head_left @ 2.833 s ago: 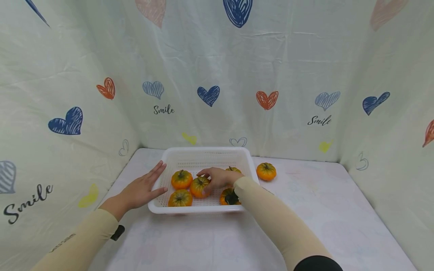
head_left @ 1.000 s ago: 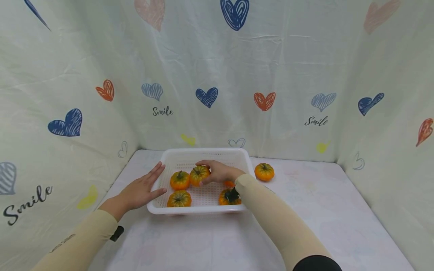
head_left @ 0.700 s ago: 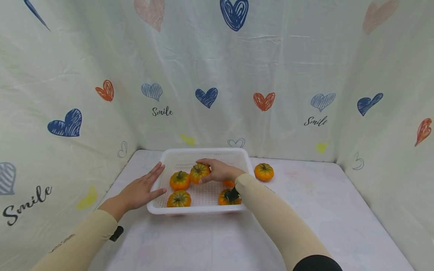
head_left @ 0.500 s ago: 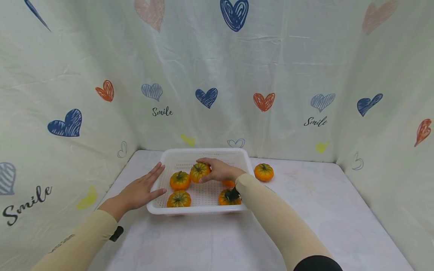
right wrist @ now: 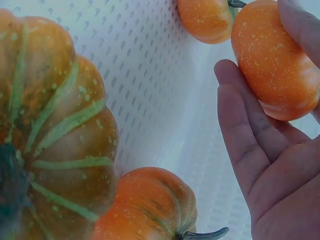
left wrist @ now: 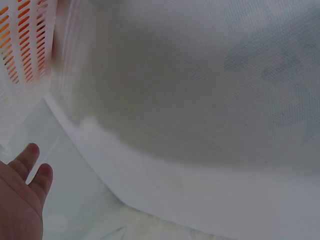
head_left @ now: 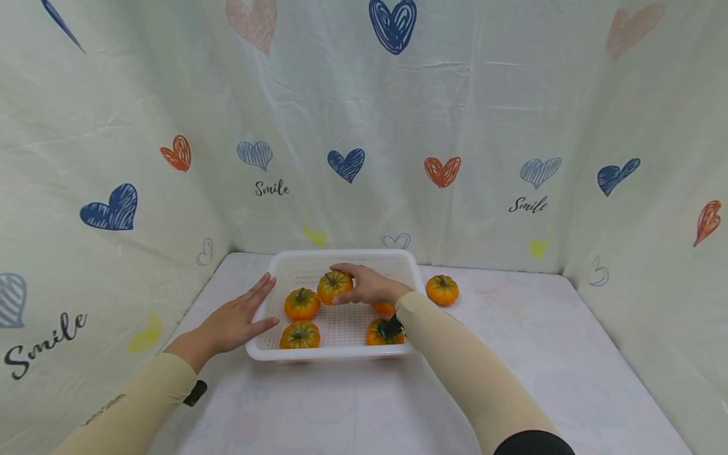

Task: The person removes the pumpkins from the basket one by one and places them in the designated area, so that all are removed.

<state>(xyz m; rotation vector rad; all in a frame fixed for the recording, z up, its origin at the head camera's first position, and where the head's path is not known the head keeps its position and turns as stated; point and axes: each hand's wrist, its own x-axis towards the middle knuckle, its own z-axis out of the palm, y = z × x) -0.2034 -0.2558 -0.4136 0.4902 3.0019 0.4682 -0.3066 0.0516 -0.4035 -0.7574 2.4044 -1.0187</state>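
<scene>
In the head view, my right hand (head_left: pixel 370 285) grips a small orange-green pumpkin (head_left: pixel 332 287) at the middle-back of a white plastic basket (head_left: pixel 341 354). The right wrist view has thumb and fingers on opposite sides of that pumpkin (right wrist: pixel 272 60), which looks raised off the basket floor. My left hand (head_left: pixel 236 319) lies at the basket's left rim with straight fingers. Two more pumpkins, one behind (head_left: pixel 302 304) and one in front (head_left: pixel 299 334), sit inside on the left. At the right are a front pumpkin (head_left: pixel 383 332) and another pumpkin (head_left: pixel 383 308), both partly hidden by my right arm.
Outside the basket, a single pumpkin (head_left: pixel 442 290) rests on the white-covered table (head_left: pixel 540 354), just right of the basket. Pale curtains (head_left: pixel 483 208) printed with hearts hang behind the table and along both sides.
My right hand has carried its pumpkin from the basket's middle toward the back, bringing it up beside the left rear pumpkin. The left hand has stayed at the rim.
</scene>
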